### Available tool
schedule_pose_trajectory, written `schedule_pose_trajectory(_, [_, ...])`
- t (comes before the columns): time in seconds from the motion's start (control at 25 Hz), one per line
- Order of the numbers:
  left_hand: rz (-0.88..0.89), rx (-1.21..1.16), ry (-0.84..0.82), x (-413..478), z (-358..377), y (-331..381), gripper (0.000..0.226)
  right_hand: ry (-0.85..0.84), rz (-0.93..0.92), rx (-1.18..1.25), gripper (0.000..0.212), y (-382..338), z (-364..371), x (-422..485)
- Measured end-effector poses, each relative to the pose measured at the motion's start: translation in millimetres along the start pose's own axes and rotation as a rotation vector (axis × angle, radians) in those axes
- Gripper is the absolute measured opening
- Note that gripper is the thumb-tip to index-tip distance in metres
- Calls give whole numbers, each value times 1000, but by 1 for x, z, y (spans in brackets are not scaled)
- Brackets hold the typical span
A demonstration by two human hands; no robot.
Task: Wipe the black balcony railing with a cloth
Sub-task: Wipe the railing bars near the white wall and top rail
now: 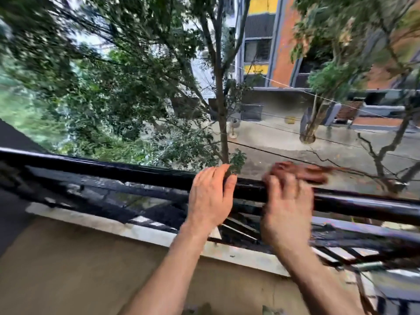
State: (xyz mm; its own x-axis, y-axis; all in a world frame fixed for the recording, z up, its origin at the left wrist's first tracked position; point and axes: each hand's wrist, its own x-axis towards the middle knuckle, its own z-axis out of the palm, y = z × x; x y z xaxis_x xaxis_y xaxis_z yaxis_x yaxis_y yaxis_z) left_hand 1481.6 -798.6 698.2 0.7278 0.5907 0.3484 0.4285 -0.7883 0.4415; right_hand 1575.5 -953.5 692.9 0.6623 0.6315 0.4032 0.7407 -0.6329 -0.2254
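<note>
The black balcony railing [95,170] runs across the view from left to right, its top bar glossy. My left hand [210,196] rests on the top bar near the middle, fingers curled over it. Just to its right, my right hand [287,208] is blurred and presses a reddish-brown cloth [302,172] onto the top bar. The cloth trails to the right along the rail.
Below the top bar are lower black bars [127,201] and a pale concrete ledge [127,226] above a tan wall [68,264]. Beyond the railing are trees [136,87], a wet street [284,142] and an orange and yellow building [279,42].
</note>
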Motion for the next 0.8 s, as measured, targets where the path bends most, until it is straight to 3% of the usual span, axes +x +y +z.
schedule_pose_trajectory(0.08, [-24, -71, 41, -4, -31, -60, 56, -5, -199, 92, 59, -108, 41, 6])
schedule_pose_trajectory(0.16, [-80, -93, 109, -2, -64, -119, 51, -27, -279, 150, 65, -181, 75, 4])
schedule_pose_trajectory(0.24, [-107, -32, 102, 6, -92, -169, 52, 62, -344, 175, 60, -197, 107, -3])
schedule_pose_trajectory(0.36, [-103, 48, 96, 15, -109, -205, 57, 121, -506, 103, 40, -139, 128, -30])
schedule_pose_trajectory(0.44, [-63, 136, 96, 13, -107, -209, 60, 8, -316, -15, 47, -81, 129, -50])
schedule_pose_trajectory(0.52, [-46, 147, 107, 7, -100, -213, 58, -86, 102, -17, 58, -43, 118, -56])
schedule_pose_trajectory(0.6, [-56, 137, 126, 5, -96, -219, 56, -69, 326, -92, 45, -56, 121, -44])
schedule_pose_trajectory(0.68, [-42, 140, 141, 4, -92, -219, 53, -181, 346, -39, 36, -118, 136, -30])
schedule_pose_trajectory(0.8, [31, 93, 246, 2, -90, -219, 38, -322, 279, 25, 41, -190, 168, -33])
